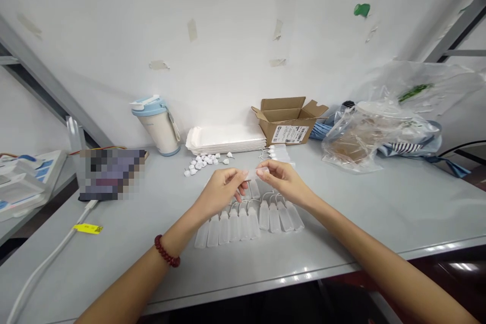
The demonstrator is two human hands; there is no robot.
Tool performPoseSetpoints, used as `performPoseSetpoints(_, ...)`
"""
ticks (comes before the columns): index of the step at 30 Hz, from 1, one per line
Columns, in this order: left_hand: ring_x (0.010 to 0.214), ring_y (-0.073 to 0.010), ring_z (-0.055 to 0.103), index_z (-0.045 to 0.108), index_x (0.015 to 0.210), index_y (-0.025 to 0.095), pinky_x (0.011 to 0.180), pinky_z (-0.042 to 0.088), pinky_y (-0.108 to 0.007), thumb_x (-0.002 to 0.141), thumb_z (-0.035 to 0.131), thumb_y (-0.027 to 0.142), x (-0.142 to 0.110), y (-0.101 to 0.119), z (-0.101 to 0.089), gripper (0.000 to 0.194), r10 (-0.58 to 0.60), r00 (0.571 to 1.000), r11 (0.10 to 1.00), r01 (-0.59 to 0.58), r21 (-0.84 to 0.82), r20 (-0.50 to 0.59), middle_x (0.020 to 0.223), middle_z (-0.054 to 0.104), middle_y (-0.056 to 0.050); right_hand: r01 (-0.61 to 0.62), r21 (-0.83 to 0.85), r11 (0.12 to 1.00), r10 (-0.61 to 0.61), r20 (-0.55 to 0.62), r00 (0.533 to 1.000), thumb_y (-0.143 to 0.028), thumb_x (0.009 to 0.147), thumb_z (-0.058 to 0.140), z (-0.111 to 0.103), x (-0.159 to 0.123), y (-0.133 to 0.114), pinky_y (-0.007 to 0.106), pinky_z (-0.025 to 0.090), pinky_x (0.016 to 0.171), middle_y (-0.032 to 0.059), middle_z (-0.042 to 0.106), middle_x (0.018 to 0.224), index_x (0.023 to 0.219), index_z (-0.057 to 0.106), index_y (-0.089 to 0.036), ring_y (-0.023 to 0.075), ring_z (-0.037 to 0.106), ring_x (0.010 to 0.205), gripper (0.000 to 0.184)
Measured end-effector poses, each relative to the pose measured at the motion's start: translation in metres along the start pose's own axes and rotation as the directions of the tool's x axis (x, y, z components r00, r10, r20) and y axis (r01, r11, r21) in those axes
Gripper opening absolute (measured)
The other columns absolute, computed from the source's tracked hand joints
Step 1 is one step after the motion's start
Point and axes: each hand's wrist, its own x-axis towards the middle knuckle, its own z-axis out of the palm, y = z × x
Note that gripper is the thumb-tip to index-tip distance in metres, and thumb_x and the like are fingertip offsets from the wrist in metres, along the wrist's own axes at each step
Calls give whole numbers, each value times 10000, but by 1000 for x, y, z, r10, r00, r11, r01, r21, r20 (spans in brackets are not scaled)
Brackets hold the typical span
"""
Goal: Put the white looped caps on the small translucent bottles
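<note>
My right hand [283, 178] is closed in a pinch around a small translucent plastic squeeze bottle [262, 169], held tilted above the table. The fingers of my left hand [224, 187] are also pinched together, close to the bottle's other end; what they grip is too small to make out. Below both hands, several similar translucent bottles [238, 225] lie side by side, with thin white curved pieces at their necks. Behind my left hand is a loose pile of small white caps [203, 162], some with thin pins. More bottles [279, 153] lie behind my right hand.
A stack of white trays [228, 140] and an open cardboard box [288, 124] stand along the wall. To the left are a tumbler [159, 129], a pixelated device [110, 174] and a white cable [49, 258]. A clear plastic bag [364, 131] sits at right.
</note>
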Motion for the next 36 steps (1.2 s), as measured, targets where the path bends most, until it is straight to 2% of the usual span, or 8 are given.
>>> performPoseSetpoints(5,400,-90,488,578,684,132,370,398,-208,814,514,552,-1,4,0,444,-117,992,988,122,-99,56,526,502,18,35,-39,999,-37,-41,998,-547,781,553,-2,-1,-4,250,336,530,15,542,709,839,637,-162,118,421,603,399)
performPoseSetpoints(9,479,-113,546,560,641,144,487,458,-231,819,549,468,-3,4,2,370,54,998,998,-54,12,-26,527,559,-1,23,-18,1000,-24,-60,998,-560,771,550,-2,-1,-4,250,317,533,-8,466,625,762,616,-159,112,385,581,407)
performPoseSetpoints(13,578,-135,602,613,763,156,592,484,-248,804,590,393,-3,-1,1,241,186,978,975,-172,144,-96,622,631,-10,9,55,998,-5,-82,997,-527,751,585,-1,-1,-1,250,283,534,-26,385,600,660,550,-168,106,347,577,372)
performPoseSetpoints(17,572,-136,599,620,778,151,593,485,-250,787,610,381,-3,0,-1,230,165,984,979,-156,130,-61,619,635,-15,13,61,998,-8,-88,996,-526,760,578,-1,-1,0,252,258,521,-35,349,576,623,527,-171,100,318,552,384)
performPoseSetpoints(23,510,-123,568,586,688,148,539,467,-241,797,587,404,-4,3,1,279,83,997,994,-83,78,-1,558,600,-6,48,-2,999,-48,-67,997,-499,788,554,-1,-1,-4,251,325,528,-7,506,654,862,628,-182,118,420,582,334)
performPoseSetpoints(28,518,-129,554,589,752,164,492,422,-231,799,585,384,-6,-4,7,225,138,986,970,-114,217,-96,567,551,20,6,14,1000,-5,-47,999,-504,788,539,-1,2,2,252,304,492,-10,496,601,749,622,-156,104,403,524,360)
performPoseSetpoints(31,526,-111,505,563,702,169,524,396,-228,812,577,316,-7,-9,8,184,319,942,867,-248,431,-99,572,525,27,-53,52,997,54,-24,998,-527,769,548,0,4,7,241,247,454,-40,398,528,658,560,-162,85,333,474,382)
performPoseSetpoints(36,522,-95,449,574,721,160,516,363,-219,835,518,217,-7,-14,9,139,602,799,643,-492,587,10,588,522,21,-168,135,976,162,53,985,-573,749,554,-2,6,6,233,160,426,-62,313,494,543,420,-178,54,227,437,465)
